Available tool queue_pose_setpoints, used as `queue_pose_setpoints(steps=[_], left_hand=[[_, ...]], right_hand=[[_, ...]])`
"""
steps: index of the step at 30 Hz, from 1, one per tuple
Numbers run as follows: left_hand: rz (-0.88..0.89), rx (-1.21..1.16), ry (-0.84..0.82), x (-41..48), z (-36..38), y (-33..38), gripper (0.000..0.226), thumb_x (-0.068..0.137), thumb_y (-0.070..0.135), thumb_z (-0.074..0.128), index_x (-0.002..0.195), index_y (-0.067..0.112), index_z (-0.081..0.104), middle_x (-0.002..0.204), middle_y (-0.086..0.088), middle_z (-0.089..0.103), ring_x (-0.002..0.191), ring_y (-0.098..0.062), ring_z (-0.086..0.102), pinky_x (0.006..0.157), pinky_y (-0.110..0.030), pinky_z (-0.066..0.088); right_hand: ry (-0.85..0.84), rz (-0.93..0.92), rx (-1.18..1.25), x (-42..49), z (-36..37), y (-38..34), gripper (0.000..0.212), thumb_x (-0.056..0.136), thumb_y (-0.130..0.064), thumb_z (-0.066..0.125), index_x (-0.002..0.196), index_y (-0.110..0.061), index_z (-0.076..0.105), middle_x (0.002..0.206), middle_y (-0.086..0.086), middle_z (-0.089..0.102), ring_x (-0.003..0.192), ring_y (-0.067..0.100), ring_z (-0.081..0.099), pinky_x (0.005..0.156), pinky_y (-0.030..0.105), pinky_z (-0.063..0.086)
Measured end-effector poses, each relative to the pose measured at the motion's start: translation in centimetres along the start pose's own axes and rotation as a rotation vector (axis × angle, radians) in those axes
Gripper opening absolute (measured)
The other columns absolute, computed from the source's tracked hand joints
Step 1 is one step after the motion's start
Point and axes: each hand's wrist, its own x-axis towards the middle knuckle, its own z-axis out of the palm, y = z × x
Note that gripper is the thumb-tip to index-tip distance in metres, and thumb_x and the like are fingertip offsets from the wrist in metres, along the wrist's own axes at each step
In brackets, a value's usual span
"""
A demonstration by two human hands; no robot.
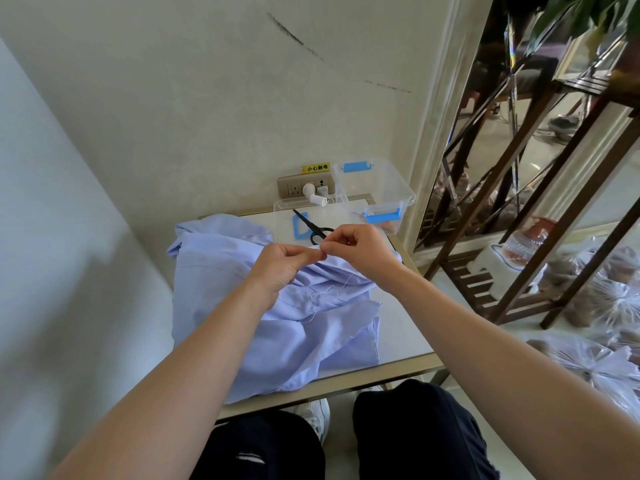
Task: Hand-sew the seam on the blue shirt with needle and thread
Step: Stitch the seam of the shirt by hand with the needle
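Pinching a fold of blue shirt (294, 341) in left hand (280, 268) grip and right hand (360, 251) grip, just before scissors (313, 226).

Head view. Both arms are bare and reach forward, converging over the work. The left forearm (194, 358) rises from the lower left; the right forearm (485, 327) enters from the lower right, with its wrist (394, 271) bent slightly inward. The left hand (280, 268) lies back upward with its fingers curled, and grips a raised fold of the blue shirt (294, 341) between thumb and fingers. The right hand (360, 251) sits just beyond it, knuckles up, with thumb and forefinger pinched together at the edge of the same fold and the other fingers curled under. The fingertips of the two hands touch. Whether a needle lies in the right pinch is too small to tell.
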Motion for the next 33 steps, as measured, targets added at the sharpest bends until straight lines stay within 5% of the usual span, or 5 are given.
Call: queue_pose_setpoints(steps=[11,14,21,26,33], left_hand=[[-0.222,-0.326,0.027,0.7,0.0,-0.3,0.032,0.079,0.020,0.079,0.048,0.020,0.069,0.054,0.002,0.041,0.053,-0.009,0.040,0.049,-0.020,0.032],[-0.142,-0.393,0.145,0.9,0.6,-0.4,0.015,0.078,0.019,0.080,0.066,0.021,0.072,0.049,0.005,0.048,0.052,-0.009,0.042,0.049,-0.019,0.035],[0.377,0.164,0.286,0.9,-0.4,-2.1,0.007,0.084,0.013,0.075,0.083,0.019,0.079,0.071,0.007,0.072,0.072,-0.007,0.067,0.068,-0.021,0.050],[0.604,0.687,0.432,1.3,-0.5,-2.6,0.003,0.082,0.026,0.077,0.080,0.024,0.079,0.064,0.002,0.056,0.076,-0.015,0.043,0.055,-0.026,0.028],[0.574,0.832,0.497,1.0,0.0,-1.8,0.014,0.077,0.023,0.080,0.069,0.017,0.072,0.066,0.006,0.048,0.086,-0.020,0.047,0.050,-0.022,0.018]], right_hand=[[-0.055,0.072,0.097,0.0,0.6,0.4,0.005,0.090,-0.013,0.069,0.087,-0.008,0.070,0.057,-0.007,0.053,0.045,0.001,0.041,0.050,0.014,0.036],[-0.162,0.096,0.107,-0.3,1.1,0.3,0.008,0.090,-0.013,0.069,0.082,-0.014,0.070,0.048,-0.014,0.050,0.045,0.003,0.039,0.048,0.016,0.032],[-0.135,0.092,0.097,-0.5,0.3,-0.1,0.005,0.088,-0.009,0.069,0.086,-0.006,0.073,0.069,0.003,0.059,0.061,0.008,0.048,0.056,0.012,0.039],[-0.129,0.088,0.067,-0.4,0.2,-0.3,0.007,0.088,-0.009,0.069,0.087,-0.002,0.071,0.068,0.005,0.057,0.064,0.011,0.045,0.057,0.014,0.037],[-0.101,0.084,0.070,-0.5,0.5,-0.2,0.010,0.088,-0.007,0.067,0.079,-0.010,0.070,0.066,0.000,0.057,0.062,0.009,0.045,0.055,0.009,0.037]])
